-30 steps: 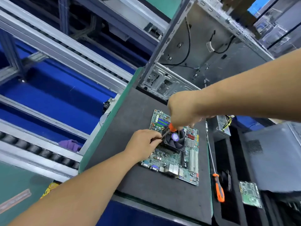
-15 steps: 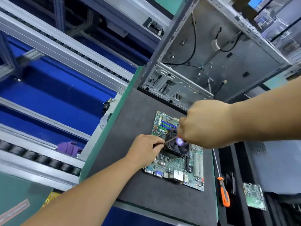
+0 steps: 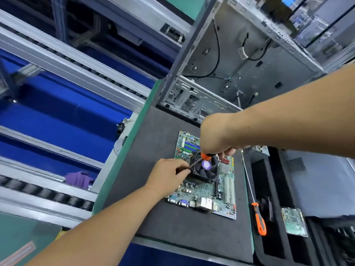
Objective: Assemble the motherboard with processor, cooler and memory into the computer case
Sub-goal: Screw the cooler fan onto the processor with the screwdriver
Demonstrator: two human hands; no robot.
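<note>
- Bright, even overhead light, only soft shadows under the motherboard [image 3: 206, 189].
- Wide-angle warp bends the conveyor rails [image 3: 76, 60] near the edges.
- Far right and corners look smeary, centre's decently sharp.

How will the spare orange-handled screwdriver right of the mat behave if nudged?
The spare screwdriver likely rolls: round handle, long thin shaft, lying loose on the mat's edge. Probably stiff and light. It could drop into the black tray beside it.

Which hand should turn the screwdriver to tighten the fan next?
Probably the right hand. It already grips the screwdriver by its orange handle above the fan. The left hand is lower, pinching the shaft near the tip to steady it.
</note>
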